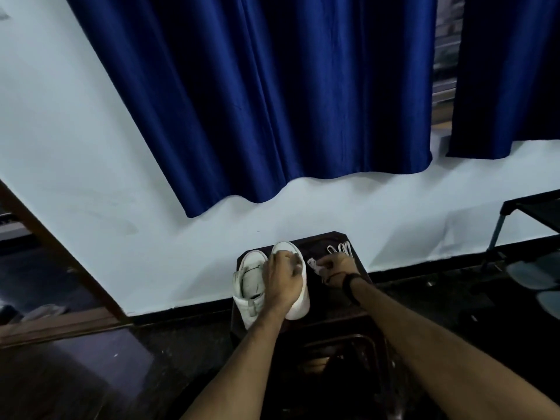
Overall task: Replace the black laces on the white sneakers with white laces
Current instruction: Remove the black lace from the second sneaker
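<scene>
Two white sneakers stand side by side on a small dark stool [330,301] by the wall. The left sneaker [250,283] shows its open tongue area. My left hand [283,280] lies over the right sneaker [298,304], gripping its top. My right hand [336,266] rests on the stool just right of the shoes, fingers closed on a bunch of white lace [313,265]. More white lace loops [341,248] lie at the stool's far right corner. I cannot make out any black laces under my hands.
A white wall and blue curtains [272,101] rise behind the stool. A black metal rack [524,219] stands at the right with grey footwear [533,274] beneath it. A wooden door frame [60,253] runs along the left. The floor is dark.
</scene>
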A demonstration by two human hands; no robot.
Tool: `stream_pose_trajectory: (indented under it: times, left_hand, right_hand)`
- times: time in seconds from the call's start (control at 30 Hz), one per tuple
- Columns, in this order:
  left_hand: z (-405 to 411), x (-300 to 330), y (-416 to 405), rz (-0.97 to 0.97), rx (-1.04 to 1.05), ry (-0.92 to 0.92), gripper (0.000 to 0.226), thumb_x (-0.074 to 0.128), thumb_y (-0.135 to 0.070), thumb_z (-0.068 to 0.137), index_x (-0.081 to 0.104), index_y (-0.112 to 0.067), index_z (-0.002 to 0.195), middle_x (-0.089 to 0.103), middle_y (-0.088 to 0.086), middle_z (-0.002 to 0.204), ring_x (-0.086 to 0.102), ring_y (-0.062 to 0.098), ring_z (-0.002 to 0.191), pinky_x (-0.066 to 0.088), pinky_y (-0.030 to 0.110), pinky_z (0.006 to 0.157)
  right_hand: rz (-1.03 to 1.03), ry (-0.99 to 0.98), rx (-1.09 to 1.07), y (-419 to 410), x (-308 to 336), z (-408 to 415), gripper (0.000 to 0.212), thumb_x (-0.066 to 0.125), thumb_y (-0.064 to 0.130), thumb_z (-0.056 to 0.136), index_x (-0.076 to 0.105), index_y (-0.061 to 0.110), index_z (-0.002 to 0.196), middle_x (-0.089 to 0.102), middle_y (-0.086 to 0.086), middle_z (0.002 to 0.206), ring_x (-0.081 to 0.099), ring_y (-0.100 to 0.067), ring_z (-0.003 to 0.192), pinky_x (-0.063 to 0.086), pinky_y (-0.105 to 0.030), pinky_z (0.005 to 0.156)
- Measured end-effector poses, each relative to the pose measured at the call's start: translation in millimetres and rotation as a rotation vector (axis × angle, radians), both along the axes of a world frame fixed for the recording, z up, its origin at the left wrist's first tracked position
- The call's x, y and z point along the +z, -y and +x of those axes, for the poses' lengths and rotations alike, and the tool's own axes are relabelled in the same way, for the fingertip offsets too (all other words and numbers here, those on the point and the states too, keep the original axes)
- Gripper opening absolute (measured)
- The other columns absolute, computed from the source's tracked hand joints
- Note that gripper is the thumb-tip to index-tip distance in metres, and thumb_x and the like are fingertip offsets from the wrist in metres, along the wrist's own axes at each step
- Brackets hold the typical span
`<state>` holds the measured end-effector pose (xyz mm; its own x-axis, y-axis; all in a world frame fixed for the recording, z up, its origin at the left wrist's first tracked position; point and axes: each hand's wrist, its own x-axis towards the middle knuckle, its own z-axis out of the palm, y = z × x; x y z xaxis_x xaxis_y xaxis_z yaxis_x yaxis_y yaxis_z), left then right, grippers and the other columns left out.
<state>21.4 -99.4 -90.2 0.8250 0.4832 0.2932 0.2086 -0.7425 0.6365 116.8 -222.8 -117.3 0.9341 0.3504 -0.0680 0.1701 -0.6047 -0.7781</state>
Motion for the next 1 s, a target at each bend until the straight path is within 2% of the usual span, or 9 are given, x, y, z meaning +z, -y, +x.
stream_pose_trajectory:
  times: [0.1,0.2,0.27,0.33,0.43,0.53,0.7,0.83,1.0]
  left_hand:
    - [-1,13,4,-0.243,0.005,0.049,0.016,0.058,-0.033,0.088,0.061,-0.021,0.077,0.069,-0.001,0.081,0.065,0.023,0.084,0.052,0.041,0.079]
    - [1,26,9,-0.39,-0.005,0.016,0.027,0.055,-0.051,0.082,0.064,-0.026,0.083,0.069,-0.004,0.079,0.067,0.024,0.083,0.056,0.043,0.081]
    - [-1,38,15,-0.397,-0.054,0.028,0.018,0.061,-0.036,0.087,0.064,-0.033,0.104,0.061,-0.007,0.095,0.061,0.016,0.09,0.052,0.033,0.088]
    - [-3,45,16,-0.417,-0.185,0.01,0.035,0.062,-0.016,0.087,0.064,-0.034,0.117,0.058,-0.007,0.102,0.056,0.01,0.088,0.05,0.028,0.083]
    - [-6,47,16,-0.457,-0.293,-0.038,0.024,0.063,-0.006,0.084,0.073,-0.027,0.09,0.07,0.001,0.077,0.059,0.009,0.062,0.046,0.021,0.056]
    - [-11,54,14,-0.504,-0.213,0.028,0.025,0.061,-0.009,0.091,0.07,-0.02,0.07,0.063,-0.004,0.056,0.054,0.002,0.043,0.04,0.016,0.047]
    - [-12,59,13,-0.605,-0.19,-0.021,0.026,0.065,-0.021,0.094,0.068,-0.018,0.068,0.056,-0.002,0.049,0.046,0.008,0.04,0.035,0.02,0.045]
    - [-13,64,15,-0.657,-0.202,-0.042,0.028,0.057,-0.004,0.09,0.066,-0.015,0.066,0.046,0.004,0.052,0.036,0.014,0.043,0.026,0.025,0.046]
    - [-17,74,25,-0.792,-0.232,-0.024,0.02,0.047,0.011,0.086,0.062,0.001,0.08,0.052,0.008,0.053,0.046,0.011,0.041,0.039,0.022,0.039]
  right_hand:
    - [0.598,-0.421,-0.018,11,32,-10,0.019,0.057,-0.009,0.088,0.064,-0.009,0.106,0.066,-0.013,0.075,0.066,-0.013,0.061,0.049,-0.014,0.051]
    - [0.84,-0.522,0.087,23,62,-30,0.018,0.054,-0.021,0.083,0.063,-0.013,0.096,0.07,-0.01,0.067,0.069,-0.014,0.059,0.053,-0.018,0.052]
    - [0.821,-0.495,0.139,28,77,-36,0.018,0.057,-0.018,0.082,0.067,-0.007,0.092,0.071,-0.009,0.069,0.068,-0.018,0.065,0.052,-0.018,0.054]
    - [0.785,-0.485,0.164,33,86,-37,0.02,0.063,-0.011,0.082,0.068,-0.006,0.1,0.07,-0.015,0.082,0.067,-0.021,0.074,0.053,-0.02,0.058]
    - [0.767,-0.503,0.193,40,98,-35,0.025,0.069,-0.002,0.081,0.069,-0.001,0.106,0.068,-0.02,0.1,0.065,-0.027,0.09,0.055,-0.025,0.07]
    - [0.82,-0.504,0.255,44,109,-38,0.02,0.061,0.002,0.088,0.067,0.001,0.107,0.07,-0.012,0.096,0.068,-0.019,0.084,0.054,-0.022,0.071]
    - [0.915,-0.537,0.269,51,113,-44,0.024,0.061,0.001,0.088,0.065,-0.003,0.111,0.07,-0.011,0.094,0.07,-0.02,0.084,0.057,-0.024,0.076]
    - [0.82,-0.4,0.199,57,106,-47,0.025,0.07,0.003,0.082,0.069,-0.004,0.106,0.069,-0.01,0.087,0.065,-0.015,0.073,0.053,-0.02,0.066]
    - [0.704,-0.263,0.104,61,99,-42,0.018,0.073,0.006,0.081,0.073,-0.002,0.097,0.071,-0.011,0.085,0.062,-0.015,0.07,0.049,-0.017,0.062]
